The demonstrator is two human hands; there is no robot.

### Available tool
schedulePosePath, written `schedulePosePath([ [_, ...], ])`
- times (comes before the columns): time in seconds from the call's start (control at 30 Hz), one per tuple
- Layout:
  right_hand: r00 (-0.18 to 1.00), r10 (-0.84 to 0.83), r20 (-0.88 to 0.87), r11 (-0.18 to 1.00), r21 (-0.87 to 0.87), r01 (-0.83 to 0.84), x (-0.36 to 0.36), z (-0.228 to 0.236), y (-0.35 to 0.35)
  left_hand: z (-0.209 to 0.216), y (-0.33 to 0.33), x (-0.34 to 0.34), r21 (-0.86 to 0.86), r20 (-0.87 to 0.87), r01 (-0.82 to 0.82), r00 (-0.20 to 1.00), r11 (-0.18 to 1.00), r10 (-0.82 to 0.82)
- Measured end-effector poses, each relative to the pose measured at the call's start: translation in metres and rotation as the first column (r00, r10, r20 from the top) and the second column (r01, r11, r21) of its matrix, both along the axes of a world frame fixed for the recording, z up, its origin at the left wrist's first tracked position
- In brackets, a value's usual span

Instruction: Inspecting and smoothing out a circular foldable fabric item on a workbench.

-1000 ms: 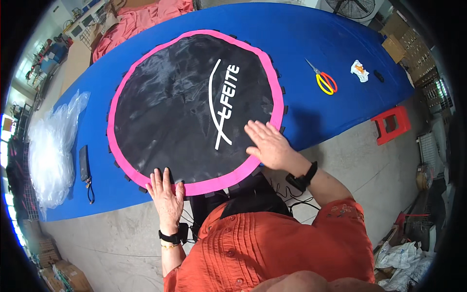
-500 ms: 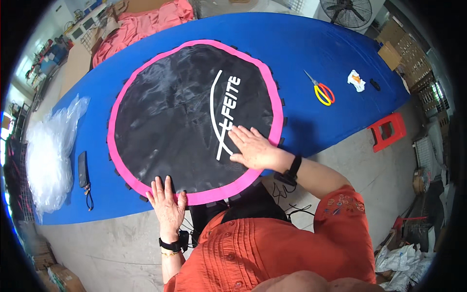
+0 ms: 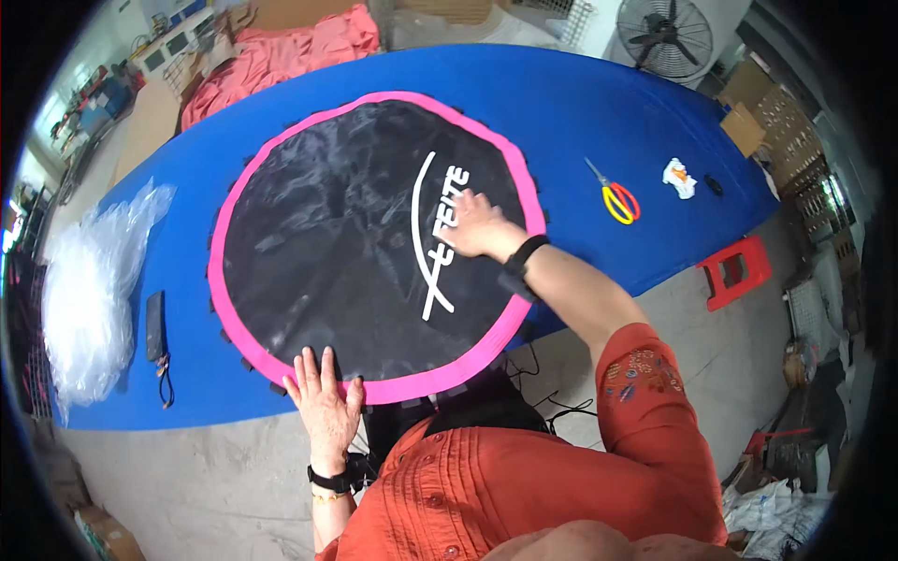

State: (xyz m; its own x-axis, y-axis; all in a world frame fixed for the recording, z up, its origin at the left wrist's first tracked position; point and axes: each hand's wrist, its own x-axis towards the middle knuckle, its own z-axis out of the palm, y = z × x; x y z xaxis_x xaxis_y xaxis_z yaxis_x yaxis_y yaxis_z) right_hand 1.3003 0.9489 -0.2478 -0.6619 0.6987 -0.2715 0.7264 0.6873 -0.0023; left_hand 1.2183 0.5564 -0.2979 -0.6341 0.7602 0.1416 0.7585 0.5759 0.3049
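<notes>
A round black mat [image 3: 327, 243] with a pink border and white lettering lies on the blue-covered table [image 3: 552, 103]. It looks like a trampoline mat, with small black tabs round its rim. My left hand [image 3: 325, 397] rests flat on the pink border at the near edge, fingers spread. Over the lettering on the right half of the mat is my right hand [image 3: 479, 227], its palm down and fingers apart, slightly blurred. Neither hand grips anything.
On the right of the table lie scissors [image 3: 617, 198] with red and yellow handles, a crumpled white wrapper [image 3: 679, 179] and a small black object [image 3: 714, 185]. Clear plastic bags [image 3: 94, 299] and a dark oblong device [image 3: 155, 325] lie left. A red stool [image 3: 734, 271] stands beyond the table's near-right edge.
My right hand has slid away from me over the mat, from the lower part of the lettering to its upper part. My left hand stays on the near border.
</notes>
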Motion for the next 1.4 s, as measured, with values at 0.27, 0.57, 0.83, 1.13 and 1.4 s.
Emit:
schedulePosePath([
  [0.27, 0.980, 0.127, -0.152, 0.975, -0.161, -0.152, -0.032, -0.005, -0.026, -0.004, -0.003, -0.001, -0.030, 0.004, 0.000, 1.000, 1.000, 0.001],
  [0.57, 0.976, -0.081, -0.201, 0.982, -0.185, 0.043, -0.035, -0.018, 0.029, -0.001, -0.001, 0.001, -0.065, 0.019, 0.002, 1.000, 0.998, 0.000],
  [0.83, 0.978, 0.178, -0.107, 0.957, -0.210, -0.198, -0.023, -0.004, -0.016, -0.003, -0.004, -0.002, -0.062, 0.008, -0.002, 1.000, 0.998, 0.003],
  [1.13, 0.984, -0.069, -0.164, 0.977, -0.209, 0.034, -0.031, -0.018, 0.042, -0.004, -0.004, -0.002, -0.064, 0.015, -0.006, 1.000, 0.998, 0.007],
  [1.4, 0.998, 0.044, -0.050, 0.984, -0.169, -0.052, -0.023, -0.007, 0.016, -0.003, -0.004, 0.000, -0.029, -0.004, -0.007, 1.000, 1.000, 0.007],
])
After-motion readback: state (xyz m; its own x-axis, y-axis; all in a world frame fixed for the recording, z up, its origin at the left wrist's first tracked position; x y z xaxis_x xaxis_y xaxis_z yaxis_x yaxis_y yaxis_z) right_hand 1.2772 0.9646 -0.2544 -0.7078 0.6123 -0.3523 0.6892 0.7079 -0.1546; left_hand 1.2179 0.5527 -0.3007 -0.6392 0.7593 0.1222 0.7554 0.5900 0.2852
